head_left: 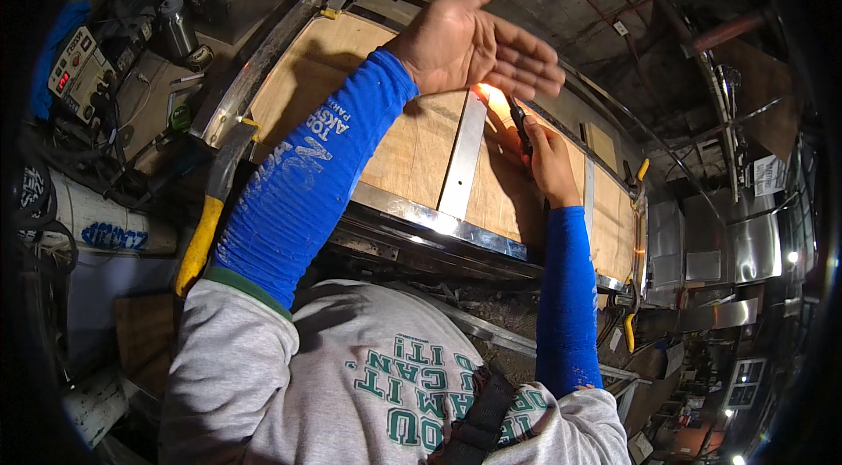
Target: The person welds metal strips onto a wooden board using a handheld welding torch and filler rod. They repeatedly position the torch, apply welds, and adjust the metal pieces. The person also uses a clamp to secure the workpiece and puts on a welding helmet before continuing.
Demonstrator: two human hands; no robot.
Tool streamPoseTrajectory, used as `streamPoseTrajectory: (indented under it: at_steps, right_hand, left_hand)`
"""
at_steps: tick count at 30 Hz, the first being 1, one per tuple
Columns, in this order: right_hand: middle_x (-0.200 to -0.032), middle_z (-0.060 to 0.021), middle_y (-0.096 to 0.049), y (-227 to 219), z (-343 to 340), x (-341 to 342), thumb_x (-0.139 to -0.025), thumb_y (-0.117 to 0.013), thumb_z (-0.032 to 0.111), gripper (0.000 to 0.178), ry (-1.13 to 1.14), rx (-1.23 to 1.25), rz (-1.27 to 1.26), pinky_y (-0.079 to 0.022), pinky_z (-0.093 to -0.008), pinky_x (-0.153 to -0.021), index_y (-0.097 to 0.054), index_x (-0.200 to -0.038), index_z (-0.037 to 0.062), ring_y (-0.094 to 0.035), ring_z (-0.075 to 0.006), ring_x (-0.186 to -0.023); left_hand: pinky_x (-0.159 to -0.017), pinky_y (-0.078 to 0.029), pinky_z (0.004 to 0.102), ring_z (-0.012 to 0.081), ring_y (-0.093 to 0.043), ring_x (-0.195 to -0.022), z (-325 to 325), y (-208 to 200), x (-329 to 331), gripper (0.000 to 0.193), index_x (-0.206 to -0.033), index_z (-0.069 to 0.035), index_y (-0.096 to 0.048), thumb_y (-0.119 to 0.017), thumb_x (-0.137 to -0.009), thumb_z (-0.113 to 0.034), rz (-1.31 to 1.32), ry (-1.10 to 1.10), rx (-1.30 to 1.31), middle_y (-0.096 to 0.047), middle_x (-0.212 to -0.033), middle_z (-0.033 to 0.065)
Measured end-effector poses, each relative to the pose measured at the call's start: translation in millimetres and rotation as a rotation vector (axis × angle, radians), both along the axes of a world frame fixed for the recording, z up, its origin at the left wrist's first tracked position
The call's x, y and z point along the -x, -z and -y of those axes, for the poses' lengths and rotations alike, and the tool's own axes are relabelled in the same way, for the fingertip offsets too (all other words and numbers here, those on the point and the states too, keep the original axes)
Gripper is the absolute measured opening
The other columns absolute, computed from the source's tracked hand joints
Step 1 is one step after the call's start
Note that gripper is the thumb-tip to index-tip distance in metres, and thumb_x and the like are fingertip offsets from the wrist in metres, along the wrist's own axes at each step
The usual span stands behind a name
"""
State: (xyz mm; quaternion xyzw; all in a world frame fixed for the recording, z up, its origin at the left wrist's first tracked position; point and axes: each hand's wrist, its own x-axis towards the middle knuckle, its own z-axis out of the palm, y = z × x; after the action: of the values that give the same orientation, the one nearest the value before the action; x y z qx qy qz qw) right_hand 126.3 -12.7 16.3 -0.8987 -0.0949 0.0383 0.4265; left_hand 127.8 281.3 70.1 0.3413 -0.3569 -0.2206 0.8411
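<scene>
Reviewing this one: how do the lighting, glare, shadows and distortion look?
Head view: a bright orange-white glow washes out detail beside the slim black handheld tool in the bare right hand; polished silver metal edging glares; dark shadows cross the pale brown wooden panel; fisheye distortion bends long edges, with black corners.

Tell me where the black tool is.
In the head view, right of centre, the black tool is in the right hand, beside the glow, below the left hand.
</scene>
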Motion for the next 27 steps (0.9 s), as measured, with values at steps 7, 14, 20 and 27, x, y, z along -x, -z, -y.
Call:
streamPoseTrajectory:
  at_steps: [7,14,20,27]
  right_hand:
    - [-0.067,0.0012,-0.050,-9.4,-9.4,10.0,-0.108,-0.054,0.051,0.057,0.071,-0.020,0.031,-0.038,-0.0294,-0.058,-0.067,-0.086,-0.0001,-0.046,-0.0101,-0.062]
    - [-0.066,0.0005,-0.047,-5.0,-5.9,4.5,-0.108,-0.055,0.049,0.059,0.024,0.037,0.078,-0.036,-0.0313,-0.057,-0.069,-0.090,-0.0046,-0.043,-0.0104,-0.063]
    - [-0.078,-0.0090,-0.066,-2.5,-16.8,7.2,-0.109,-0.054,0.044,0.057,-0.038,0.079,0.279,-0.049,-0.0328,-0.066,-0.071,-0.097,-0.0088,-0.058,-0.0146,-0.070]
    - [-0.077,-0.0123,-0.070,10.8,6.2,-6.8,-0.103,-0.062,0.047,0.056,0.118,0.096,0.055,-0.050,-0.0356,-0.064,-0.071,-0.089,-0.0065,-0.064,-0.0172,-0.071]
  left_hand:
    - [-0.112,-0.050,0.0506,0.0485,-0.058,-0.132,-9.5,-7.0,2.7,0.104,-0.139,0.018,-0.051,-0.008,-0.105,-0.071,-0.033,-0.172,0.186,-0.059,-0.137,0.0380]
    - [-0.112,-0.050,0.0498,0.0485,-0.056,-0.134,-2.8,-5.3,4.7,0.108,-0.140,0.018,-0.051,-0.007,-0.104,-0.074,-0.032,-0.048,0.038,-0.056,-0.139,0.0390]
    - [-0.111,-0.051,0.0492,0.0451,-0.059,-0.132,4.7,2.9,2.1,0.109,-0.139,0.018,-0.052,-0.010,-0.103,-0.076,-0.059,0.119,-0.097,-0.059,-0.137,0.0376]
    - [-0.113,-0.049,0.0492,0.0453,-0.057,-0.135,4.7,8.9,-1.7,0.111,-0.140,0.016,-0.053,-0.013,-0.101,-0.079,-0.055,0.239,-0.158,-0.058,-0.139,0.0368]
